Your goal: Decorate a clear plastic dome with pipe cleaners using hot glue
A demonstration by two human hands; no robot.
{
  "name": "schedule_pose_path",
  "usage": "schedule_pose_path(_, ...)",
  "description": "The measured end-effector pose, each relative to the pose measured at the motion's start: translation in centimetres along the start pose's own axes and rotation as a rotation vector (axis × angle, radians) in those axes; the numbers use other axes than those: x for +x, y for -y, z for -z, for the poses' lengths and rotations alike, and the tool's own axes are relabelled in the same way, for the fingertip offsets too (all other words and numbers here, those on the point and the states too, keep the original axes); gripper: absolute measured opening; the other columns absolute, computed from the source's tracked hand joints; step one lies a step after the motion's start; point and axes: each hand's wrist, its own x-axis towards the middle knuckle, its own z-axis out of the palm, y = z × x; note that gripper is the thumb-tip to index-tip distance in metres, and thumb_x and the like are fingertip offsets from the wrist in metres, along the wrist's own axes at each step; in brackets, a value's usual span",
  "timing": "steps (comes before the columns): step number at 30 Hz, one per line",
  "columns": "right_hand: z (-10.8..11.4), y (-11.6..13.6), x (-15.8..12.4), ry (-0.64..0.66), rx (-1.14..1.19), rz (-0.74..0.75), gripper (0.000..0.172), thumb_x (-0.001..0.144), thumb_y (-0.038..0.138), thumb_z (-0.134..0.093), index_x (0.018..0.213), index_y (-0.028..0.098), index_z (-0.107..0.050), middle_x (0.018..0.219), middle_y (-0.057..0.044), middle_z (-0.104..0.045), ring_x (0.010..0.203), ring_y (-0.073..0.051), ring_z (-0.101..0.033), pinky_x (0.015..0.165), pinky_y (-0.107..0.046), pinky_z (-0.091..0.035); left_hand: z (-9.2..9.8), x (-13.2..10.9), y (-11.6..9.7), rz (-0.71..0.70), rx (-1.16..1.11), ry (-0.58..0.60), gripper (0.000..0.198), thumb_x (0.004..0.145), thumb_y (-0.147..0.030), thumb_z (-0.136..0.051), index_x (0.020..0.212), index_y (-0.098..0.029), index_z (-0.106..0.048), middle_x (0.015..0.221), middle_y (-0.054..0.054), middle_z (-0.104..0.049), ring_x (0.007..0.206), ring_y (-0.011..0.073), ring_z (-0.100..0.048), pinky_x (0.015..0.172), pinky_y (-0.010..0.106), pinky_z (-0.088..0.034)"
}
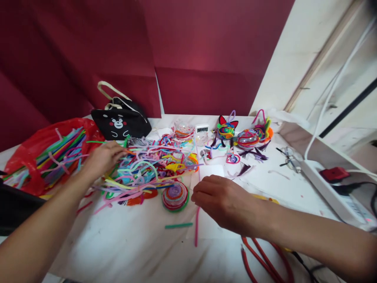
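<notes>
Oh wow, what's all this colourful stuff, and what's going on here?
A person is working with fuzzy craft stems at a white table. The left hand is at the edge of the tangled pile of stems. The right hand has its fingers curled by a pink stem; whether it grips it is hidden. Between the hands sits a coiled dome with a purple centre, and a short green stem lies in front of it.

This looks like a craft workspace, its table (126,247) strewn with colourful pipe cleaners (150,167) and several brightly decorated balls (226,132).
</notes>
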Motion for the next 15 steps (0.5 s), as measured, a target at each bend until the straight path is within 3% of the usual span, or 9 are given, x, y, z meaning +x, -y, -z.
schedule_pose_path(4,0.0,-0.4,-0.5,-0.013,-0.004,-0.017,0.018,0.093,0.004,-0.048,0.086,0.016,-0.06,0.09,-0.006,-0.066,0.08,-0.018,-0.055,0.074,-0.03,-0.042,4.2,2.1,-0.5,0.104,0.035,-0.209,0.049,0.084,-0.054,-0.049,0.102,-0.015,-0.073,0.096,0.008,-0.071,0.084,0.0207,-0.06,0.073,0.029,-0.041)
schedule_pose_path(6,-0.2,-0.6,-0.7,-0.029,-0.008,-0.035,0.016,0.093,0.006,-0.048,0.088,0.016,-0.061,0.091,-0.006,-0.066,0.081,-0.018,-0.056,0.074,-0.03,-0.041,5.5,2.9,-1.0,0.146,0.025,-0.232,0.054,0.084,-0.057,-0.05,0.108,-0.014,-0.072,0.09,0.007,-0.072,0.077,0.0189,-0.059,0.069,0.027,-0.04)
schedule_pose_path(9,-0.1,-0.6,-0.9,-0.026,-0.013,-0.042,0.016,0.094,0.007,-0.049,0.088,0.016,-0.061,0.089,-0.005,-0.065,0.081,-0.017,-0.056,0.073,-0.03,-0.04,6.1,3.8,-2.0,0.16,-0.028,-0.194,0.058,0.081,-0.061,-0.051,0.107,-0.013,-0.072,0.083,0.005,-0.072,0.073,0.0175,-0.058,0.069,0.026,-0.041)
schedule_pose_path(15,0.4,-0.3,-1.9,-0.013,-0.019,-0.06,0.02,0.093,0.006,-0.049,0.079,0.017,-0.056,0.081,-0.003,-0.061,0.072,-0.016,-0.049,0.068,-0.031,-0.036,4.9,4.3,-2.1,0.145,-0.252,0.019,0.067,0.074,-0.074,-0.052,0.098,-0.014,-0.072,0.081,0.004,-0.071,0.075,0.0175,-0.06,0.07,0.027,-0.048)
